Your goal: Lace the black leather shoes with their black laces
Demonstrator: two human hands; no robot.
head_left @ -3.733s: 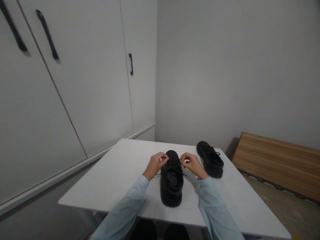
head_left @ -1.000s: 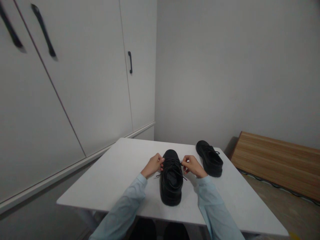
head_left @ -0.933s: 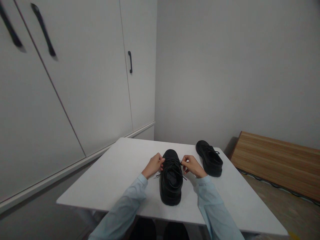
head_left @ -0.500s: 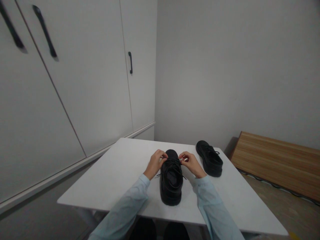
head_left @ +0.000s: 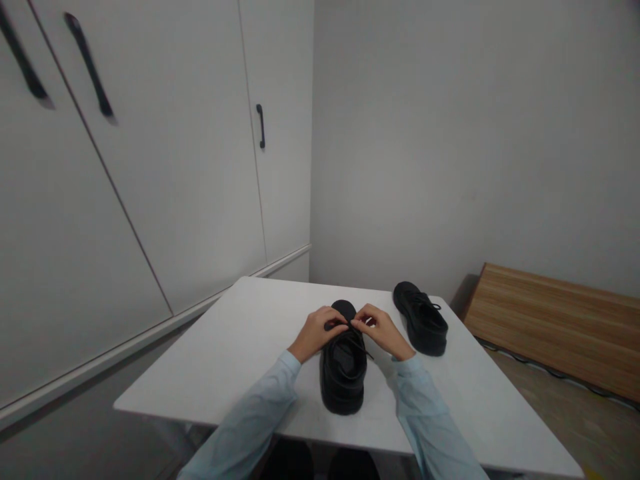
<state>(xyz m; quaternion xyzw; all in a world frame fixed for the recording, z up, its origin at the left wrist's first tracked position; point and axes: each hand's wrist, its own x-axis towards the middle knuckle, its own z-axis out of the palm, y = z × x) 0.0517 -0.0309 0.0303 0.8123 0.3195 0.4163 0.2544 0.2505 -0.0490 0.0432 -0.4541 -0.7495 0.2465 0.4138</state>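
Observation:
A black lace-up shoe (head_left: pixel 343 385) stands upright on the white table in front of me, toe pointing away. Over its lacing, my left hand (head_left: pixel 323 328) and my right hand (head_left: pixel 376 325) meet, thumbs and fingers pinched on the black shoelace (head_left: pixel 361 347). The fingertips of both hands are almost touching above the shoe's front. One lace end trails out on the shoe's right side. My fingers cover most of the knot area. The second black shoe (head_left: pixel 423 320) rests to the right, beyond my right hand.
The white table (head_left: pixel 210 367) has its far edge near the wall. White cabinets (head_left: pixel 190 167) with black handles line the left side. A wood-grain board (head_left: pixel 555 320) leans at the right, with a dark cable along its lower edge.
Both hands have come inward from the sides of the shoe and now meet over its laces. The left hand has moved right. Both shoes stay where they were.

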